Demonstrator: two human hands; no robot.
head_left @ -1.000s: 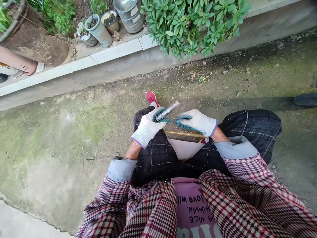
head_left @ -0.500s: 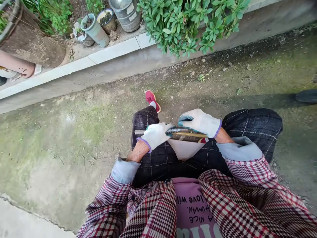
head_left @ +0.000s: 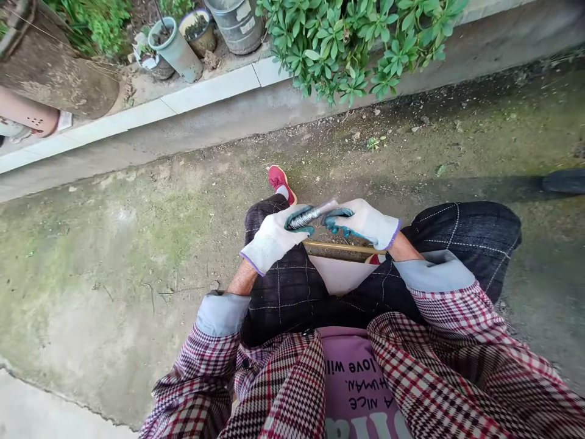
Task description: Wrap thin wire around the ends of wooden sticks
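My left hand [head_left: 278,238], in a white glove with a teal palm, is closed around a silvery coil of wire [head_left: 305,218] that looks wound on a pale stick [head_left: 327,207]. The stick's end points up and right, toward the other hand. My right hand [head_left: 361,221], gloved alike, has its fingers curled together close to that end; what they pinch is hidden. Below both hands a thin yellowish rod [head_left: 342,246] runs across between my knees. Behind it a pale flat surface [head_left: 340,274] shows between my thighs.
Mossy concrete ground [head_left: 159,244] surrounds me. Ahead runs a low tiled ledge [head_left: 214,88] with several pots, a metal bucket [head_left: 237,27] and a leafy bush [head_left: 356,49] overhanging it. My red shoe [head_left: 282,183] is in front. A dark object [head_left: 564,181] lies at the right edge.
My left hand has turned and lifted the wire coil, so the stick now tilts up to the right instead of lying level. My right hand has shifted slightly left. The rod is more exposed.
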